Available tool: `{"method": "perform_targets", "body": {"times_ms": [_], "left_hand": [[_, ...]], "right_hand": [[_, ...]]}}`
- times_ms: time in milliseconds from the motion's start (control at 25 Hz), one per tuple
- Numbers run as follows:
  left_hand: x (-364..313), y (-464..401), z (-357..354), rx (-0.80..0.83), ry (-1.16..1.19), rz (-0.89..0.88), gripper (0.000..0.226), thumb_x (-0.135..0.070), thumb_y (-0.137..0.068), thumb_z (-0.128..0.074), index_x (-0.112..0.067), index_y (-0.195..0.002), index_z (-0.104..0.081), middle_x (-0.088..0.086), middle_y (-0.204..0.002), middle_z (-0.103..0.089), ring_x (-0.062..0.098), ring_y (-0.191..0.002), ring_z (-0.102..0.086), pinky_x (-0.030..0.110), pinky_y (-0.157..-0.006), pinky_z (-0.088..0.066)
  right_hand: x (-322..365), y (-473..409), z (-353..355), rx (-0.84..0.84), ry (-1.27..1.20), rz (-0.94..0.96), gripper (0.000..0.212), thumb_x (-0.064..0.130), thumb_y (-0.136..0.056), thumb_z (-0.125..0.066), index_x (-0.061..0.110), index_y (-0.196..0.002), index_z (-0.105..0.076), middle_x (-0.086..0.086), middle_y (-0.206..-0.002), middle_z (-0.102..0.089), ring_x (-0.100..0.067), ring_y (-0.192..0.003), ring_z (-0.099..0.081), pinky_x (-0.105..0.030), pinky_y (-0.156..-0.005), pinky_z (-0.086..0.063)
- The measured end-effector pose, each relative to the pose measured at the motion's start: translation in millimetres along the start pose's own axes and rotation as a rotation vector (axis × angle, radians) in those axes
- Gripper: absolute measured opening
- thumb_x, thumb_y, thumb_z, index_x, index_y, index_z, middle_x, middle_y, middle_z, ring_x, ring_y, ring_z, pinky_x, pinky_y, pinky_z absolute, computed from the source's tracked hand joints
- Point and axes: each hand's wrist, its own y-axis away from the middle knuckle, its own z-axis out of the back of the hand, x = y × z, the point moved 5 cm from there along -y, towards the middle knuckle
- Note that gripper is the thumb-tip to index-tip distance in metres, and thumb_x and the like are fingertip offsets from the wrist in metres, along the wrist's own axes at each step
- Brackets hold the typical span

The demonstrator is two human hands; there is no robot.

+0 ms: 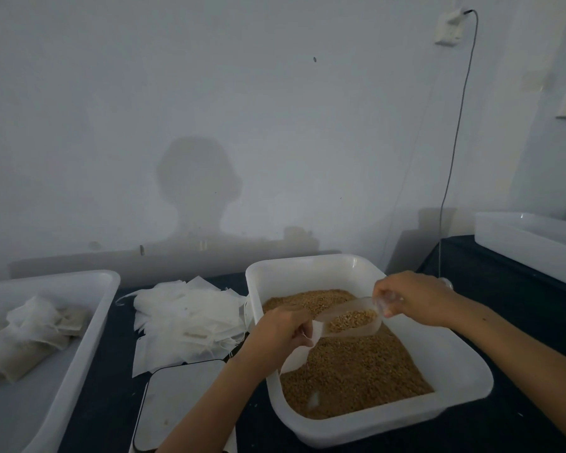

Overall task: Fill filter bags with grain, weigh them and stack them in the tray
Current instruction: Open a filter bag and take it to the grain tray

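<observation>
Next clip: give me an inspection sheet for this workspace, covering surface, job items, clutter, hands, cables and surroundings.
Surface: dark table; bare patches show between the containers.
Job's things: white tub holds grain; clear scoop carries grain above it; filter bag hangs at the scoop's mouth; empty bags pile lies left of the tub; scale sits in front of the pile; left tray holds filled bags.
Clutter: nothing seen.
Hands: left hand pinches the filter bag; right hand grips the scoop's handle.
Cables: grey cable drops from the wall socket to the table.
Surroundings: plain wall with the person's shadow; second white tub far right.
</observation>
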Motion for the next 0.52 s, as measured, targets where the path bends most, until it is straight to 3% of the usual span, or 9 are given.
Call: {"method": "perform_targets", "body": {"times_ms": [120,240,360,520], "left_hand": [[2,2,1,-0.007,0.028,0.018,0.011,-0.017,-0.081,-0.072,-0.01,-0.08,-0.063,-0.001,-0.087,-0.062,0.006,-0.078,-0.049,0.024,-0.074,-0.046],[2,3,1,-0.006,0.044,0.024,0.012,-0.016,-0.08,-0.072,-0.009,-0.078,-0.063,0.001,-0.086,-0.063,0.008,-0.078,-0.051,0.024,-0.073,-0.045],[2,3,1,-0.009,0.062,0.032,0.012,-0.015,-0.08,-0.073,-0.009,-0.075,-0.063,0.0,-0.084,-0.062,0.005,-0.075,-0.049,0.018,-0.071,-0.041],[1,4,1,-0.011,0.078,0.042,0.012,-0.014,-0.08,-0.072,-0.009,-0.074,-0.064,0.001,-0.084,-0.062,0.009,-0.077,-0.052,0.022,-0.072,-0.043]], "right_hand": [[11,-7,3,-0.006,0.043,0.008,0.012,0.022,-0.089,-0.063,0.023,-0.1,-0.067,0.007,-0.1,-0.065,-0.011,-0.094,-0.059,-0.023,-0.072,-0.043],[19,-12,9,-0.03,0.106,0.03,0.019,0.021,-0.088,-0.064,0.024,-0.106,-0.067,0.007,-0.105,-0.066,-0.008,-0.09,-0.057,-0.019,-0.065,-0.036],[25,-16,14,-0.056,0.147,0.057,0.027,0.02,-0.087,-0.065,0.025,-0.114,-0.066,0.007,-0.108,-0.065,-0.003,-0.085,-0.049,-0.019,-0.074,-0.032],[30,-19,17,-0.082,0.217,0.081,0.028,0.021,-0.087,-0.066,0.026,-0.115,-0.065,0.008,-0.109,-0.065,-0.003,-0.084,-0.047,-0.02,-0.079,-0.026]]}}
